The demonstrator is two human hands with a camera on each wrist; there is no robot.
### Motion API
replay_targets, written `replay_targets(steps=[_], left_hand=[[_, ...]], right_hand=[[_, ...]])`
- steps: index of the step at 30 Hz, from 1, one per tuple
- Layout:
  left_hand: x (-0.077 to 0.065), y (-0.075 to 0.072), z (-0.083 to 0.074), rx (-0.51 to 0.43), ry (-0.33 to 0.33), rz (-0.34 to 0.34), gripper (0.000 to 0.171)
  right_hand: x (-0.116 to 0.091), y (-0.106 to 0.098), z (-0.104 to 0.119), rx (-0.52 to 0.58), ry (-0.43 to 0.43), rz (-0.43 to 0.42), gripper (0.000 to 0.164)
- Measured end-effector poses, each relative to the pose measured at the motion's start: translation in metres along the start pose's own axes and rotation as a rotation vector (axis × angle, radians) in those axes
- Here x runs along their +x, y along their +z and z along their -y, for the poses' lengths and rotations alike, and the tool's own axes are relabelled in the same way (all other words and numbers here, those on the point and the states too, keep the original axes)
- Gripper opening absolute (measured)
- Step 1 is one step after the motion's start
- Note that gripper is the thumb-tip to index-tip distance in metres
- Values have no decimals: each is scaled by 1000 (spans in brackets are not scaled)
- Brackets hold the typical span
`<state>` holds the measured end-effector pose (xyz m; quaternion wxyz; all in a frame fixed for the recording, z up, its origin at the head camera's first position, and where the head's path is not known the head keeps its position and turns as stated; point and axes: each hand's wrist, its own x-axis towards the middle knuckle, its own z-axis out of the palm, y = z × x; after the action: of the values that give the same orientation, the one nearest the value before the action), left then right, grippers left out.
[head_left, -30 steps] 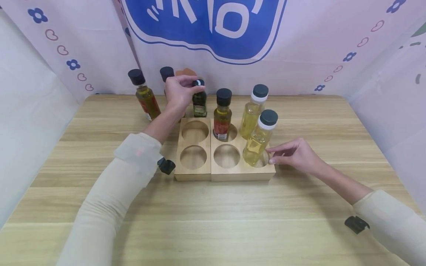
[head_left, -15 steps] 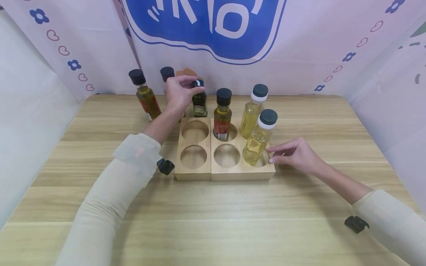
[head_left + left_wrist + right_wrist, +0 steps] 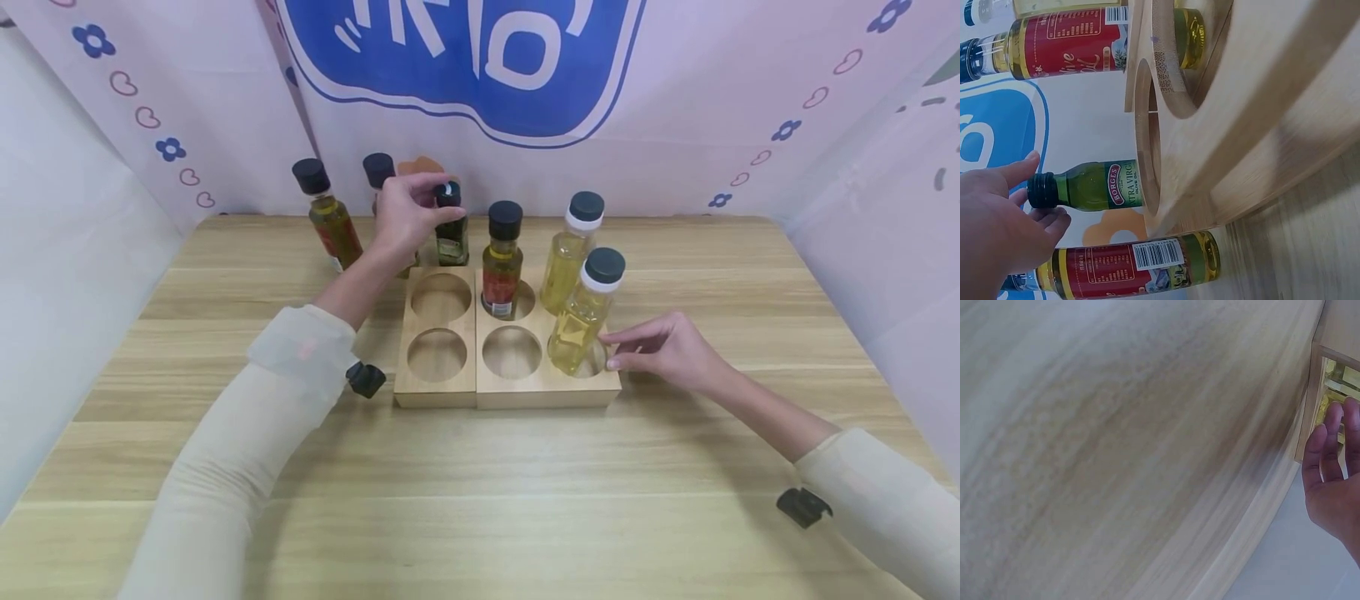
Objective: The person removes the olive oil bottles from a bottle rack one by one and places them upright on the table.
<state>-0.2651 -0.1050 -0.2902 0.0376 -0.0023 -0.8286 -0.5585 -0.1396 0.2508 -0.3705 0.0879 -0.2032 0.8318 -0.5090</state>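
Note:
My left hand (image 3: 405,215) is around the black cap of a small green Borges olive oil bottle (image 3: 1104,185), thumb and forefinger spread apart either side of it. This bottle stands upright behind the wooden bottle rack (image 3: 437,395). My right hand (image 3: 667,354) touches the right end of the rack, with fingertips at its edge beside a clear bottle of yellow oil (image 3: 572,333). In the right wrist view its fingers (image 3: 1333,434) are nearly straight over the rack's side opening. An olive oil bottle with a red label (image 3: 501,279) stands in a back hole.
Another yellow oil bottle (image 3: 566,262) occupies the rack's back right hole. Two more red-label bottles stand behind and left: one (image 3: 333,229) beyond my left forearm, the other (image 3: 378,168) partly hidden by my left hand. A printed cloth backdrop (image 3: 675,108) rises behind the table (image 3: 525,500).
My left thumb and forefinger have spread away from the green bottle's cap, and the left forearm has shifted slightly left. The right hand and the bottles have stayed put.

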Motion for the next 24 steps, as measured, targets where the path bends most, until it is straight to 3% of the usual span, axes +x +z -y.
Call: replay_targets(steps=[15, 24], left_hand=[[-12, -6, -6, 156, 189, 8, 50], [-21, -9, -12, 60, 271, -16, 45]], right_hand=[[0, 1, -2, 2, -17, -4, 30], [0, 1, 0, 11, -2, 2, 30]])
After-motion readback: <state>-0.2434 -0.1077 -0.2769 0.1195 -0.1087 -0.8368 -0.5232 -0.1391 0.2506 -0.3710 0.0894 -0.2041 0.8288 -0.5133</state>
